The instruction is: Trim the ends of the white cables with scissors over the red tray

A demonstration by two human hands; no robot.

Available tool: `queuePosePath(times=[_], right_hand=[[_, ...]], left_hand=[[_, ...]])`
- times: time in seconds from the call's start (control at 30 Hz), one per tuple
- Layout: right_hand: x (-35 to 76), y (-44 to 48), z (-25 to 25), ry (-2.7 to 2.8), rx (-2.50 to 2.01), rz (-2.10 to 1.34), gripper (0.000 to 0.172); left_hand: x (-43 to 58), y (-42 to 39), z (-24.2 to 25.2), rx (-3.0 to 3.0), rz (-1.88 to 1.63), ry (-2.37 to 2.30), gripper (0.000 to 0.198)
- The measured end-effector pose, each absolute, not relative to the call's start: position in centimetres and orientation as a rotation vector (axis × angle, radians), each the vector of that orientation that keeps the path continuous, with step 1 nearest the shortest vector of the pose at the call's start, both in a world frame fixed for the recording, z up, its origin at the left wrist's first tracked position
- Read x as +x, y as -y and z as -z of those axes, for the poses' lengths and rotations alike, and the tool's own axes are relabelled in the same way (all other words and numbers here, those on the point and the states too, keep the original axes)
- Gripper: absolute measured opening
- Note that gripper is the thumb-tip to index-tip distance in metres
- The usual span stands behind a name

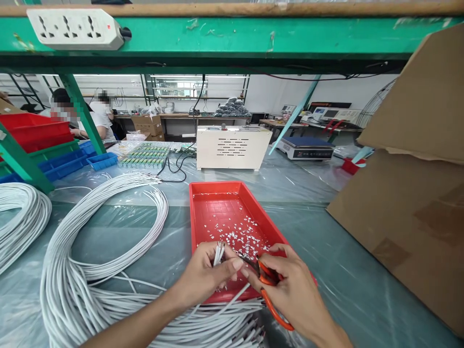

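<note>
My left hand (pixel 213 268) is closed around a few white cables (pixel 219 254), their ends poking up between thumb and fingers. In my right hand (pixel 290 278) is a cutting tool with orange handles (pixel 277 311), probably scissors; its dark blades point left toward my left fingertips. Both hands hover over the near end of a red tray (pixel 217 205), where many small white scraps (pixel 239 237) lie scattered. A large coil of white cables (pixel 68 251) rests to the left, and its cut ends (pixel 250 333) lie below my hands.
Another cable coil (pixel 25 222) sits at the far left. Behind the tray stands a cream metal box (pixel 232 150), with a scale (pixel 306 147) to its right. Cardboard (pixel 406 222) blocks the right side. A green beam (pixel 232 36) crosses overhead. Two people sit in the left background.
</note>
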State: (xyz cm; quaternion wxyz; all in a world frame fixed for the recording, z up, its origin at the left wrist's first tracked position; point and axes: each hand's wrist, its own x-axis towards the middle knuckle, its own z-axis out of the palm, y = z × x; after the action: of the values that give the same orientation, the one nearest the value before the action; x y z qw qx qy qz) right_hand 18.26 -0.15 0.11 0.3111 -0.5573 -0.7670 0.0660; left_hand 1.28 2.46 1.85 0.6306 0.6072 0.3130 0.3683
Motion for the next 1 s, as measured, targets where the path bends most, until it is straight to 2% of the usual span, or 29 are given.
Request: queuePosePath(times=[0.23,0.37,0.47,0.57,0.67,0.73,1.0], right_hand=[[17.7,0.5,0.1,1.999,-1.591,-0.425,0.045],[18.3,0.3,0.1,2.007,-1.599,-0.344,0.041],[19.1,-0.1,-0.1,1.896,-1.506,-0.226,0.031],[19.7,-0.1,-0.7,1.928,-1.225,-0.083,0.005],[19.8,0.1,-1.3,2.122,-1.008,0.056,0.029],[19.7,0.3,-1.6,2.191,-0.989,0.118,0.034],[19.0,0.8,-1.8,2.275,-0.999,0.115,0.021]], left_hand=[[1.3,-1.4,-1.4,1.845,-1.147,-1.046,0.014],[1.4,-1.8,-1.8,1.636,-1.066,-1.046,0.017],[1.6,-2.1,-2.3,1.485,-1.001,-0.987,0.016],[1.8,-2.1,-2.4,1.478,-0.934,-0.944,0.013],[1.8,-1.8,-2.3,1.522,-0.896,-0.923,0.014],[1.8,-1.7,-2.2,1.547,-0.87,-0.919,0.015],[1.3,-1.6,-2.2,2.032,-0.781,-1.012,0.017]])
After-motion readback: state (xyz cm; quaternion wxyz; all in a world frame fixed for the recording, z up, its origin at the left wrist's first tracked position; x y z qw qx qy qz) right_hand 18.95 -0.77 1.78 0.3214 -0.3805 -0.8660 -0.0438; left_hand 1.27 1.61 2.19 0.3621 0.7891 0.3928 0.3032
